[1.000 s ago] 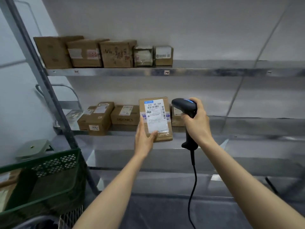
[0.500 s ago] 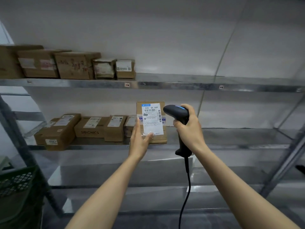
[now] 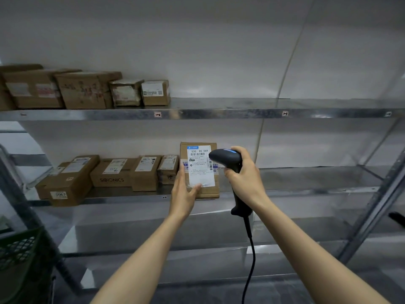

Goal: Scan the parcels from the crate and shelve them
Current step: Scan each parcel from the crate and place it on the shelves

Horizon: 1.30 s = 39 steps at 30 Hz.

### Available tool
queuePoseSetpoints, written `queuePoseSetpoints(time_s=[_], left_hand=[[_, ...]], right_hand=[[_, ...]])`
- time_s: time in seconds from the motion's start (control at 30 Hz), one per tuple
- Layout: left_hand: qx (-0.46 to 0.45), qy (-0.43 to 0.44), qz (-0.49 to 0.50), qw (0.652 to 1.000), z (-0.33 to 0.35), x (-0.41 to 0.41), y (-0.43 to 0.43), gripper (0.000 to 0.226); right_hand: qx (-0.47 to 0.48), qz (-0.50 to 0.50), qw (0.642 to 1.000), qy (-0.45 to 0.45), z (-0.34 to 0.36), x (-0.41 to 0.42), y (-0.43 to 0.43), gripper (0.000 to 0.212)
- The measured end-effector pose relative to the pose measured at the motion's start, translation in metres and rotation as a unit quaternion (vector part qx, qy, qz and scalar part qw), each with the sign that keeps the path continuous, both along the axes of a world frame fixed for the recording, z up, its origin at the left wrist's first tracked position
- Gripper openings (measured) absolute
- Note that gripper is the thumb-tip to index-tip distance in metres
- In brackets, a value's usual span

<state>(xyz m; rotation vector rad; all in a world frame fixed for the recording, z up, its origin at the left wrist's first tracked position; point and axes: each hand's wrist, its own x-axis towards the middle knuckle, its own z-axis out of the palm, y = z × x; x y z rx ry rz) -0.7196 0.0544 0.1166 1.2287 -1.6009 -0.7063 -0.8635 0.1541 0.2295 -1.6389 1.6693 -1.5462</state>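
Note:
My left hand [image 3: 183, 191] holds a flat brown parcel [image 3: 200, 172] upright by its lower left corner, white label facing me, in front of the middle shelf [image 3: 306, 191]. My right hand [image 3: 245, 178] grips a black corded barcode scanner [image 3: 228, 159], its head right against the label's right edge. Just the dark green crate's corner [image 3: 19, 255] shows at the lower left; its contents are out of sight.
Several brown boxes [image 3: 114, 174] line the middle shelf left of the held parcel; several more [image 3: 87, 89] sit on the upper shelf [image 3: 219, 114]. Right halves of both shelves are bare. A metal upright [image 3: 377, 207] stands at right. The scanner cable [image 3: 249, 260] hangs down.
The view swung right and up, so the crate slid almost out of frame at left. The parcel rose level with the middle shelf, and the scanner head closed in on its label.

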Motion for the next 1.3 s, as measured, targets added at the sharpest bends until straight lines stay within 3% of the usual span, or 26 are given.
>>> queuePoseSetpoints(time_s=[1.3], left_hand=[[0.026, 0.005, -0.014, 1.000, -0.001, 0.030, -0.010, 0.084]], right_hand=[[0.001, -0.014, 1.000, 0.024, -0.007, 0.036, -0.018, 0.047]])
